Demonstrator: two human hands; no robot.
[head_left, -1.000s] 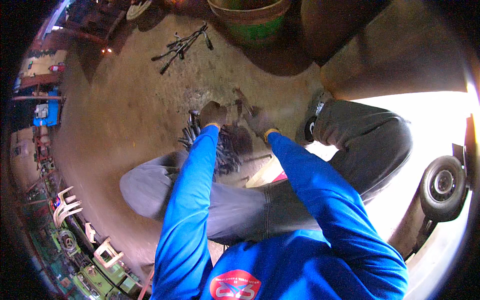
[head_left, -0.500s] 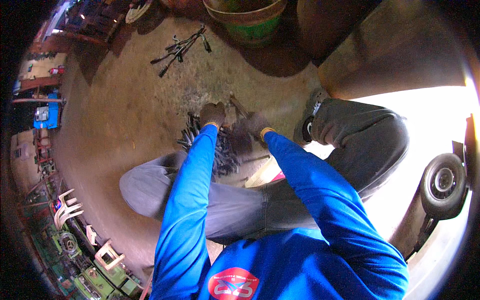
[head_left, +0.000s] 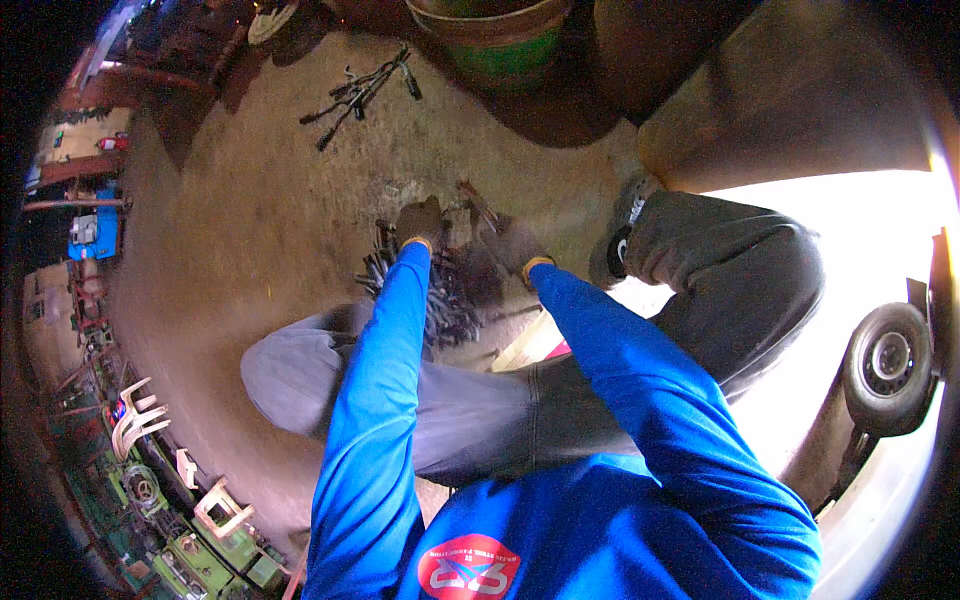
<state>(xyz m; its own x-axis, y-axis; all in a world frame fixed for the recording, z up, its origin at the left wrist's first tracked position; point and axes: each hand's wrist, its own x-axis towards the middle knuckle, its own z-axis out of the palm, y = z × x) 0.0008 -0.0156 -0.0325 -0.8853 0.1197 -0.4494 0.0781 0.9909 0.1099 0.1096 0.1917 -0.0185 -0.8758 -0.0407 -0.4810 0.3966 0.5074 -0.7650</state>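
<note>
My left hand (head_left: 418, 220), in a dark glove with a yellow-orange cuff, is closed at the far edge of a pile of short dark metal pieces (head_left: 452, 310). What its fingers hold, if anything, is hidden. To the right, my right hand (head_left: 519, 246), gloved alike, is wrapped round a thin brownish bar (head_left: 479, 205) that sticks out toward the far left. Whether the bar is a tool's handle or a plain rod does not show. The pile lies on the floor between my bent legs, partly covered by my left forearm.
Several dark rods with thicker ends (head_left: 362, 97) lie farther off on the floor. A green tub (head_left: 500, 60) stands at the far side. A pale flat piece (head_left: 530, 343) lies by my thigh. Green machinery (head_left: 185, 565) lines the left; a wheel (head_left: 888, 357) is at right.
My left hand has shifted very slightly left. The bar in my right hand has tilted a little, its far end moving slightly away. The pile looks much the same.
</note>
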